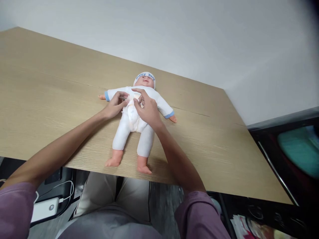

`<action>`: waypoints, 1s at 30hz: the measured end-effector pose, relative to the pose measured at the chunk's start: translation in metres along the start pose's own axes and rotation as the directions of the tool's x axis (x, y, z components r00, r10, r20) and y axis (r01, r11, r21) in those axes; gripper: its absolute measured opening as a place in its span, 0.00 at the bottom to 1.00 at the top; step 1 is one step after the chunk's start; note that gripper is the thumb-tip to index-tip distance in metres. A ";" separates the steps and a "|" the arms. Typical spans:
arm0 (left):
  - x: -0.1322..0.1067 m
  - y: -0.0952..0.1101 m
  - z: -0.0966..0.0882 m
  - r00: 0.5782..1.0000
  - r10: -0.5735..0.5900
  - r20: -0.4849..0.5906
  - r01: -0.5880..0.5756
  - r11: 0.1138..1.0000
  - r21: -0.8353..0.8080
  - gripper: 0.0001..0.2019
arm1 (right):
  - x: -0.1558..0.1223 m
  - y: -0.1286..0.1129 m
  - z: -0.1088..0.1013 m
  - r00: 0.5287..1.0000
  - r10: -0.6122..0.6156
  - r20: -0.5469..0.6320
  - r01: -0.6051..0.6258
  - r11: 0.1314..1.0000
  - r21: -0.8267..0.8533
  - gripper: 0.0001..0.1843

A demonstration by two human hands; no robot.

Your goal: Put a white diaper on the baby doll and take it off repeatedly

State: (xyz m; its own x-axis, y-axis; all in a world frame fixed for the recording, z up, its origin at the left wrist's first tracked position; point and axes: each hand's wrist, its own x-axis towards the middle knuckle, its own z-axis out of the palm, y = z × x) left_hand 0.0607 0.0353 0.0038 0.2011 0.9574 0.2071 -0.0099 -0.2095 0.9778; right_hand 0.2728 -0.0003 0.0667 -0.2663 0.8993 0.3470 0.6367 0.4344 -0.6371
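a soft baby doll (pixel 136 114) in a white one-piece suit with blue cuffs and a white cap lettered in blue lies on its back on a pale wood-grain table (pixel 50 86). its head points away from the person and its bare feet lie near the table's front edge. both hands meet over the doll's chest. the left hand (pixel 115 105) comes in from the doll's outstretched arm side, its fingertips drawn together and pinching the white cloth at the chest. the right hand (pixel 147 109) lies just beside it, covering the other half of the chest, thumb and fingers closed on the same fold of cloth, so the doll's body lies directly under both palms. the fingertips of the two hands nearly touch. below the table's edge, a white rectangular power bank (pixel 45 209) with a white cable lies on a dark surface beside the person's leg.
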 end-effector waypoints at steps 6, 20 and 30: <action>0.005 -0.006 0.000 0.995 -0.034 0.096 0.036 0.999 -0.016 0.28 | 0.000 0.001 0.001 1.000 -0.013 -0.017 0.012 0.999 -0.031 0.18; -0.029 0.034 0.015 0.961 0.131 -0.243 -0.053 0.952 0.300 0.12 | -0.039 -0.012 -0.013 0.951 -0.021 -0.309 0.055 0.993 0.102 0.13; -0.130 0.066 0.027 0.934 0.082 0.347 -0.279 0.774 0.569 0.18 | -0.158 -0.016 -0.015 0.991 -0.088 0.097 0.085 0.996 0.034 0.08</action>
State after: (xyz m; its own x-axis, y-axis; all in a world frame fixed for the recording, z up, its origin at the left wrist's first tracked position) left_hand 0.0606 -0.1087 0.0407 0.5268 0.8086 0.2620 0.4933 -0.5419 0.6804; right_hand 0.3156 -0.1498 0.0319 -0.3898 0.8584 0.3335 0.5868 0.5106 -0.6284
